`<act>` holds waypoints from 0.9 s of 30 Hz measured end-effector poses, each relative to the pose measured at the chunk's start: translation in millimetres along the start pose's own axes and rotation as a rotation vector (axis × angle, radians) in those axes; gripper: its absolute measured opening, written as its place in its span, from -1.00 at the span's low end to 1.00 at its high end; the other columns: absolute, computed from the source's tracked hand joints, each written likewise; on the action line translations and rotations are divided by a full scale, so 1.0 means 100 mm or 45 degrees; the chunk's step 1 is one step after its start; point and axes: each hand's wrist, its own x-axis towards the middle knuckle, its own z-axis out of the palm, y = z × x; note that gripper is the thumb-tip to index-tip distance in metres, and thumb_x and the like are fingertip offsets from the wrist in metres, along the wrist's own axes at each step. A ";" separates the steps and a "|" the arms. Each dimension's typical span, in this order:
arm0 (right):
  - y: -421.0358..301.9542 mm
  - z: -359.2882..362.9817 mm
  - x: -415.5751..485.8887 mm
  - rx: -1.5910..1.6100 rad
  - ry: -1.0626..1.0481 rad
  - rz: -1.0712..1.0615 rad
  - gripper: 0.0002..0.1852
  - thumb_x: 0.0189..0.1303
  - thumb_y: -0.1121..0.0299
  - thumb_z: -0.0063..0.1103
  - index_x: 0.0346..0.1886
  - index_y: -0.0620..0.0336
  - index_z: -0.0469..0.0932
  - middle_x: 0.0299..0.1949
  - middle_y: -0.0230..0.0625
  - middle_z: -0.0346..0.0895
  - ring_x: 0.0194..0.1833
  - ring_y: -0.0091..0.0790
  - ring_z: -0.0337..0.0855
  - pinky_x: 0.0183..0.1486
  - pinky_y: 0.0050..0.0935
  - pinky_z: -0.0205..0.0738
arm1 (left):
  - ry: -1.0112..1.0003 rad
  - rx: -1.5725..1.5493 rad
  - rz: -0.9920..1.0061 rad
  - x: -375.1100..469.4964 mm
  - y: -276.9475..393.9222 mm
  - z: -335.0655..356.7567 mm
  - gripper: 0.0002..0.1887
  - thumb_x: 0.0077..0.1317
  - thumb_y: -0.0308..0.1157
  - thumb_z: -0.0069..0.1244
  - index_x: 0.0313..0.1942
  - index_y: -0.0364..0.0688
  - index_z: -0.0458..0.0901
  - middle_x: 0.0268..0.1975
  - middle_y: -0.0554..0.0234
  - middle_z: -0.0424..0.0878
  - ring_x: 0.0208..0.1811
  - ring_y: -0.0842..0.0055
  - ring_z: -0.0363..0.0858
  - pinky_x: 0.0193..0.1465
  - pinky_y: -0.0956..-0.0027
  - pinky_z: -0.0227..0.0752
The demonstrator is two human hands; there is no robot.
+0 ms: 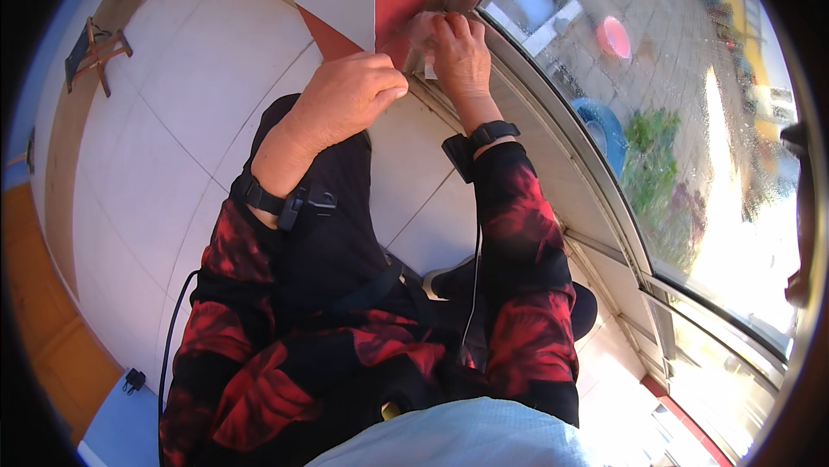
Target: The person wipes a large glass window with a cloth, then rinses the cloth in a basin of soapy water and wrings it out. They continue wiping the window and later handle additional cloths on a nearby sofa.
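Observation:
My right hand is at the lower corner of the window frame, its fingers bent over a thin, pale, partly see-through wipe or sheet. The material is crumpled against the red wall base, and I cannot tell whether it is cloth, paper or plastic. To the left, my left hand is curled, with the thumb against the bent forefinger, close to the edge of the white and red wall corner. Nothing shows in it, and its palm is hidden. Dark straps with small devices circle both wrists.
Water drops and smears mark the window glass on my right. Beyond it are a pink basin, a blue tub and green plants. A folding stool stands at far left on the tiled floor. Cables hang by both sleeves.

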 end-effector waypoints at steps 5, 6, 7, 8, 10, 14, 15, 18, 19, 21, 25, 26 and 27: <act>0.14 -0.21 -0.20 -0.008 -0.041 0.023 -0.40 -0.23 0.48 0.54 0.02 0.01 0.56 0.04 -0.36 0.51 0.03 -0.05 0.52 -0.01 -0.19 0.64 | -0.032 0.001 -0.001 -0.01 0.00 0.02 -0.87 0.37 -0.36 0.07 -0.21 -0.17 0.72 -0.26 0.28 0.67 -0.19 0.27 0.64 -0.14 0.24 0.53; 0.18 -0.29 -0.26 0.015 -0.044 0.047 -0.40 -0.22 0.50 0.53 0.02 0.01 0.56 0.05 -0.36 0.52 0.04 -0.04 0.52 0.00 -0.19 0.64 | -0.035 0.012 0.006 -0.01 0.00 0.03 -0.88 0.37 -0.36 0.07 -0.21 -0.17 0.72 -0.26 0.28 0.67 -0.19 0.27 0.64 -0.13 0.24 0.53; 0.23 -0.37 -0.34 0.024 -0.044 0.060 -0.40 -0.22 0.50 0.53 0.02 0.00 0.56 0.04 -0.36 0.52 0.04 -0.04 0.53 0.00 -0.19 0.64 | -0.039 0.029 0.006 -0.01 0.00 0.04 -0.88 0.37 -0.36 0.08 -0.21 -0.16 0.72 -0.26 0.28 0.67 -0.19 0.27 0.64 -0.13 0.23 0.53; 0.28 -0.46 -0.43 0.029 -0.049 0.082 -0.40 -0.22 0.51 0.53 0.02 0.00 0.56 0.03 -0.36 0.52 0.04 -0.04 0.53 0.00 -0.19 0.64 | -0.045 0.039 0.010 -0.01 0.00 0.05 -0.88 0.37 -0.36 0.08 -0.21 -0.16 0.72 -0.26 0.28 0.67 -0.19 0.27 0.64 -0.13 0.23 0.53; 0.42 -0.62 -0.64 0.033 -0.021 0.117 -0.40 -0.22 0.51 0.52 0.02 -0.01 0.56 0.02 -0.37 0.52 0.03 -0.04 0.54 0.01 -0.18 0.64 | -0.026 0.062 0.028 0.01 0.02 0.09 -0.88 0.38 -0.34 0.08 -0.23 -0.15 0.72 -0.28 0.27 0.66 -0.21 0.26 0.64 -0.16 0.22 0.53; 0.69 -0.96 -1.17 0.009 0.014 0.163 -0.41 -0.20 0.50 0.50 0.04 -0.02 0.57 0.02 -0.37 0.53 0.04 -0.06 0.55 0.00 -0.16 0.63 | -0.011 0.081 0.038 0.06 0.05 0.15 -0.85 0.39 -0.30 0.07 -0.27 -0.14 0.72 -0.32 0.26 0.64 -0.25 0.23 0.65 -0.21 0.20 0.53; 0.75 -1.07 -1.30 -0.007 0.023 0.188 -0.43 -0.19 0.49 0.50 0.03 -0.01 0.58 0.02 -0.36 0.53 0.04 -0.06 0.55 0.00 -0.16 0.63 | -0.030 0.082 0.029 0.07 0.06 0.16 -0.85 0.39 -0.29 0.07 -0.27 -0.14 0.72 -0.32 0.25 0.64 -0.25 0.22 0.65 -0.21 0.20 0.53; 0.94 -1.52 -1.73 -0.048 0.026 0.370 -0.49 -0.12 0.47 0.48 0.01 0.02 0.62 -0.02 -0.31 0.57 0.04 -0.06 0.57 -0.01 -0.18 0.61 | -0.078 0.098 0.052 0.09 0.06 0.18 -0.84 0.40 -0.28 0.07 -0.24 -0.15 0.72 -0.30 0.23 0.64 -0.23 0.20 0.64 -0.19 0.19 0.52; 0.99 -1.70 -1.90 -0.058 0.014 0.471 -0.52 -0.09 0.46 0.47 0.01 0.04 0.63 -0.04 -0.29 0.58 0.03 -0.05 0.59 0.00 -0.19 0.60 | -0.093 0.093 0.069 0.10 0.06 0.19 -0.84 0.40 -0.28 0.08 -0.24 -0.15 0.72 -0.30 0.23 0.64 -0.23 0.20 0.64 -0.19 0.19 0.52; 1.08 -2.10 -2.28 0.156 0.232 0.777 -0.61 0.05 0.43 0.44 0.01 0.06 0.65 -0.09 -0.23 0.63 -0.03 -0.11 0.66 -0.01 -0.24 0.59 | -0.138 0.115 0.063 0.16 0.09 0.24 -0.84 0.40 -0.28 0.08 -0.23 -0.15 0.72 -0.28 0.23 0.66 -0.20 0.21 0.65 -0.16 0.19 0.53; 1.16 -2.73 -2.83 1.193 0.872 1.478 -0.60 0.38 0.40 0.29 0.20 0.38 0.47 0.09 -0.16 0.64 0.10 -0.31 0.71 0.11 -0.32 0.66 | -0.201 0.085 0.176 0.36 0.42 0.46 -0.84 0.41 -0.29 0.08 -0.20 -0.16 0.73 -0.23 0.24 0.69 -0.14 0.22 0.66 -0.11 0.21 0.54; 1.16 -2.82 -2.87 1.434 1.020 1.508 -0.61 0.39 0.43 0.26 0.22 0.35 0.47 0.10 -0.18 0.63 0.09 -0.34 0.70 0.08 -0.35 0.65 | -0.179 0.060 0.256 0.41 0.58 0.56 -0.84 0.41 -0.30 0.08 -0.19 -0.17 0.73 -0.22 0.24 0.70 -0.13 0.22 0.66 -0.10 0.21 0.55; 1.16 -2.89 -2.88 1.580 0.977 1.381 -0.61 0.39 0.42 0.27 0.22 0.35 0.46 0.10 -0.19 0.62 0.08 -0.35 0.69 0.08 -0.36 0.65 | -0.189 0.055 0.267 0.47 0.76 0.65 -0.84 0.41 -0.31 0.08 -0.19 -0.18 0.73 -0.21 0.23 0.70 -0.12 0.22 0.66 -0.09 0.22 0.55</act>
